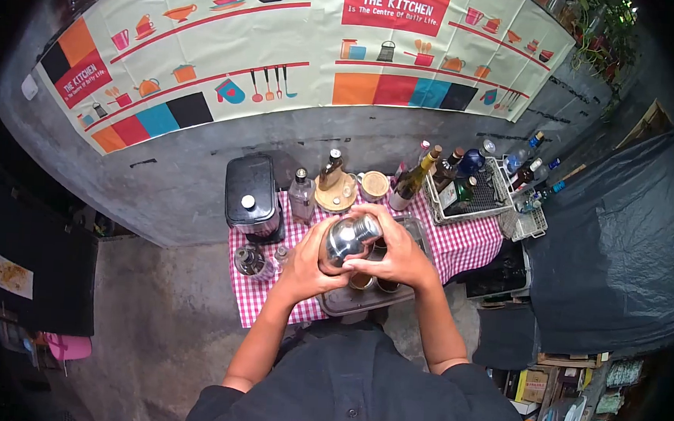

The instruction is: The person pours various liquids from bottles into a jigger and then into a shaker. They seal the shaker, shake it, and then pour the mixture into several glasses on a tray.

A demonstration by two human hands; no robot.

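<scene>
A shiny metal cocktail shaker (346, 241) is tilted between my two hands, above a dark tray (340, 305). My left hand (306, 264) wraps round the shaker's body from the left. From the right, my right hand (400, 256) grips it, its fingers reaching over the cap end. Below the hands, partly covered by them, glasses with brownish contents (361, 281) stand on the tray.
A red-checked cloth (252, 301) covers the table. At the left are a black-lidded dispenser (252, 195) and clear bottles (250, 260). Behind stand a wooden board (336, 198), a mug (373, 184) and a wine bottle (411, 185). A wire basket (470, 210) of bottles is at the right.
</scene>
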